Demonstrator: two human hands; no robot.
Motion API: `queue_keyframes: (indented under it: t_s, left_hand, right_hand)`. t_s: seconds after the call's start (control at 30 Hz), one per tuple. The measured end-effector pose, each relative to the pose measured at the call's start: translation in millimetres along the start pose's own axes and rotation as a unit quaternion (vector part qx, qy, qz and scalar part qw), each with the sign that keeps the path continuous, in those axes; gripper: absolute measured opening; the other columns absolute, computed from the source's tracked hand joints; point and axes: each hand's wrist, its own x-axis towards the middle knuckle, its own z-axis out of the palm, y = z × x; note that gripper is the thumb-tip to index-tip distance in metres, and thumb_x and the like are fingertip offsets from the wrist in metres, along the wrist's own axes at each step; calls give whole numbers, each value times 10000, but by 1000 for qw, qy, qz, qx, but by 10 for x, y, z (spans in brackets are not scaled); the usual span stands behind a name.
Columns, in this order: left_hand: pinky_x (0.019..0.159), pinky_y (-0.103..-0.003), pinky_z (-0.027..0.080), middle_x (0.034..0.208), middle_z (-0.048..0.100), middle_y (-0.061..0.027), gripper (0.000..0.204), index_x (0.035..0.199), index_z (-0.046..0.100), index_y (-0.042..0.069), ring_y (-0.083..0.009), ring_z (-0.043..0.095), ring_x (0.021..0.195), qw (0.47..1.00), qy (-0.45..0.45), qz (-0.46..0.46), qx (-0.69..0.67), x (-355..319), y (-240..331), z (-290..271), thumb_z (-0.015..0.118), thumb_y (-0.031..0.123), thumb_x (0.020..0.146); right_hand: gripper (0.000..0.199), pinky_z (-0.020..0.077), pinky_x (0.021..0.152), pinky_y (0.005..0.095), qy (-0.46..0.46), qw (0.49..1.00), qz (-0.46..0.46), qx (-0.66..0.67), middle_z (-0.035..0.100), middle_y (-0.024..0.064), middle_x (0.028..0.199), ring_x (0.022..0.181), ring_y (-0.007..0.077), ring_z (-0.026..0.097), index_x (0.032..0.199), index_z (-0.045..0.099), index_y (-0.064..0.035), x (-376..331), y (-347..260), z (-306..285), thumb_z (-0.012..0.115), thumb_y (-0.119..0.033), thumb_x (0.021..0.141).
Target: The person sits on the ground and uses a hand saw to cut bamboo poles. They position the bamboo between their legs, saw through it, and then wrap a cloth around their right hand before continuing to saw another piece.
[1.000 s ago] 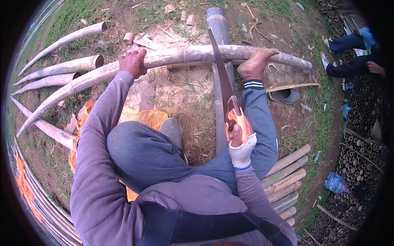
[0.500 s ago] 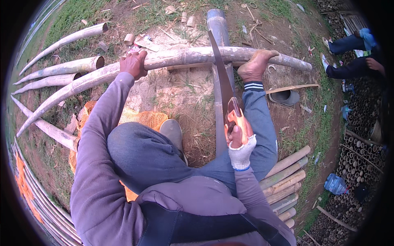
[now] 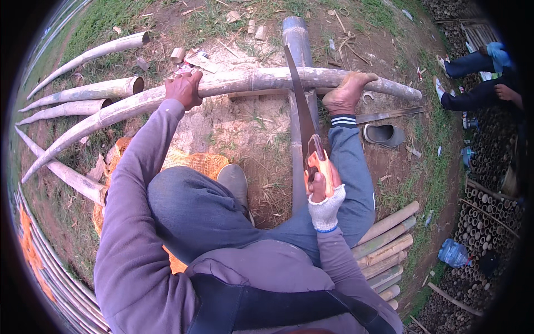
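A long, slightly curved bamboo pole (image 3: pixel 253 80) lies crosswise in front of me, over a grey bamboo post (image 3: pixel 300 47). My left hand (image 3: pixel 184 90) is wrapped over the pole from above, left of the post. A bare foot (image 3: pixel 346 93) presses on the pole at the right. In my right hand (image 3: pixel 324 201), which wears a white fingerless glove, is the orange handle of a handsaw (image 3: pixel 304 111). Its dark blade points away from me and crosses the pole at the post. Whether the teeth have entered the bamboo I cannot tell.
Several bamboo lengths (image 3: pixel 83 92) lie at the left. Orange netting (image 3: pixel 192 161) is by my shod foot. At right are a grey shoe (image 3: pixel 384 135), a flat strip (image 3: pixel 389 114), cut bamboo (image 3: pixel 389 236), a blue bottle (image 3: pixel 455 253) and another person's legs (image 3: pixel 470 80).
The flat strip beside the grey shoe has shifted and tipped over, uncovering more of the shoe. My hands, the saw and the pole are nearly where they were.
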Motion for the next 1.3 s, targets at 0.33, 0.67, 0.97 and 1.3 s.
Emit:
queue_keyframes:
  t_s: [0.33, 0.67, 0.97, 1.3]
  left_hand:
    - [1018, -641, 486, 1246, 708, -99, 614, 1261, 606, 221, -360, 681, 1232, 1000, 13, 17, 6, 98, 88, -56, 897, 294, 725]
    - [1008, -631, 489, 1232, 713, -95, 598, 1223, 606, 193, -353, 686, 1223, 1000, 27, 6, 12, 36, 40, 50, 900, 298, 714]
    - [1015, -614, 493, 1244, 716, -105, 591, 1240, 616, 202, -353, 681, 1234, 1000, 18, -3, -3, 27, 28, -38, 888, 285, 722]
    - [1026, -608, 490, 1248, 717, -95, 604, 1236, 618, 199, -352, 673, 1244, 1000, 18, 2, -3, 66, 124, -32, 899, 276, 706]
  right_hand:
    - [525, 473, 563, 211, 22, 984, -144, -102, 688, 29, 906, 638, 49, 567, 1439, 595, 35, 1451, 114, 332, 686, -340, 1082]
    - [550, 449, 520, 208, 17, 999, -10, -45, 650, 12, 815, 578, 36, 540, 1423, 596, 36, -79, 46, -181, 667, -392, 1087]
    - [566, 431, 508, 201, 15, 998, -13, -61, 669, 23, 837, 574, 27, 537, 1443, 588, 44, 159, 5, 5, 638, -400, 1096]
    - [526, 514, 616, 236, -6, 992, -94, -83, 712, 78, 1024, 727, 96, 630, 1422, 594, 36, 425, 58, -6, 704, -341, 1072]
